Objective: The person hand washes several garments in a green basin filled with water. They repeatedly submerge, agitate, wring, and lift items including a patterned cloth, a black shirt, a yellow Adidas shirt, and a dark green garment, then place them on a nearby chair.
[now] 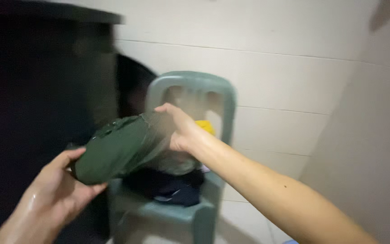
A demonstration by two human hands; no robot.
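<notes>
A dark green piece of clothing (120, 147), folded or bunched, is stretched between both my hands in the middle of the view. My left hand (64, 183), wet and shiny, grips its lower left end. My right hand (179, 129) holds its upper right edge, with my forearm reaching in from the lower right. The garment hangs just above the seat of a grey-green plastic chair (195, 86). The picture is blurred by motion.
Dark blue clothes (172, 187) lie piled on the chair seat, with something yellow (205, 126) behind my right hand. A large black object (37, 90) fills the left side. Pale tiled walls (294, 81) stand behind and to the right.
</notes>
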